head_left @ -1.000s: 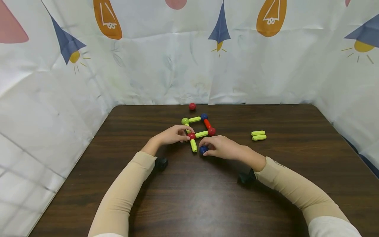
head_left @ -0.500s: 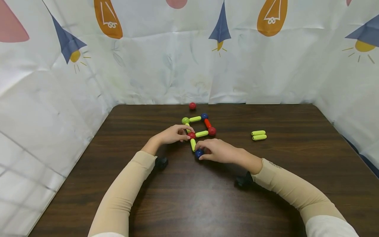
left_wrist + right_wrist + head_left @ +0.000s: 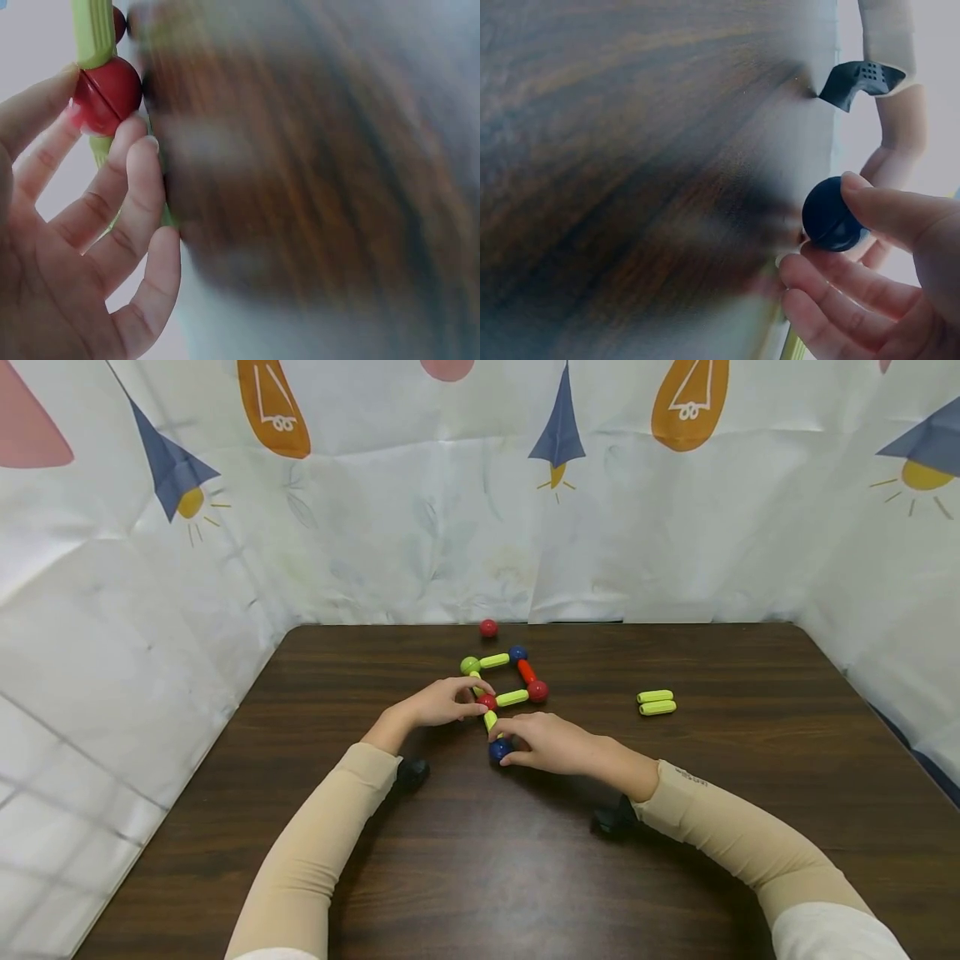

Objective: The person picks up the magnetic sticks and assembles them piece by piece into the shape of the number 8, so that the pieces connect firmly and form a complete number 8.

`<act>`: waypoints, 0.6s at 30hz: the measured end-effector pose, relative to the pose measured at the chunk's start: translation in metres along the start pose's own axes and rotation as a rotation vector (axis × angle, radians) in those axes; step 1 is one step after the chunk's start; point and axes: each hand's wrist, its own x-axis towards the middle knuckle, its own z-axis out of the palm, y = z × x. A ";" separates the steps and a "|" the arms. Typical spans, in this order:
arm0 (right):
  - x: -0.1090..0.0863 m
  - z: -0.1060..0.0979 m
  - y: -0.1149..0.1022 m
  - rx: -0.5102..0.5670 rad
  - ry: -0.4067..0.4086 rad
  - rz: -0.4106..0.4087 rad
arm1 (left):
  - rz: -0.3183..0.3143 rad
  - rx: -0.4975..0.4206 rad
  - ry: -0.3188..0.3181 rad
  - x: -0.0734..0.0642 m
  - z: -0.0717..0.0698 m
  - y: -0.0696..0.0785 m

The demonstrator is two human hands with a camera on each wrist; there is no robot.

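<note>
My left hand point(image 3: 437, 702) pinches a red ball point(image 3: 112, 91) between thumb and fingers; the ball is the near-left corner of a four-sided frame of balls and rods. From this ball a yellow-green rod point(image 3: 491, 722) points toward me. At the rod's near end my right hand point(image 3: 551, 742) pinches a dark blue ball point(image 3: 500, 751), its fingers covering part of the rod. In the right wrist view the thumb and a finger grip that blue ball point(image 3: 829, 215). The frame's other corners are a green ball point(image 3: 470, 666), a blue ball point(image 3: 517, 654) and a red ball point(image 3: 537, 692).
A loose red ball point(image 3: 488, 628) lies near the table's far edge. Two yellow-green rods point(image 3: 657, 702) lie side by side to the right. Behind the dark wood table point(image 3: 480, 877) hangs a patterned white curtain point(image 3: 420, 535).
My right hand has carried the blue ball left and slightly toward me, up to the rod's near end. That rod end has swung slightly right. My left hand stays on the red ball.
</note>
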 end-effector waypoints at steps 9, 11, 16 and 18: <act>0.000 0.001 -0.002 0.002 -0.029 0.026 | 0.016 0.037 -0.015 0.004 0.000 -0.001; 0.000 0.001 -0.001 0.000 -0.027 0.023 | 0.017 0.035 -0.018 0.004 0.000 -0.001; 0.000 0.002 0.000 -0.001 -0.025 0.011 | 0.014 0.037 -0.018 0.004 0.000 -0.001; 0.000 0.002 0.001 0.001 -0.025 0.011 | 0.010 0.040 -0.017 0.004 0.000 -0.001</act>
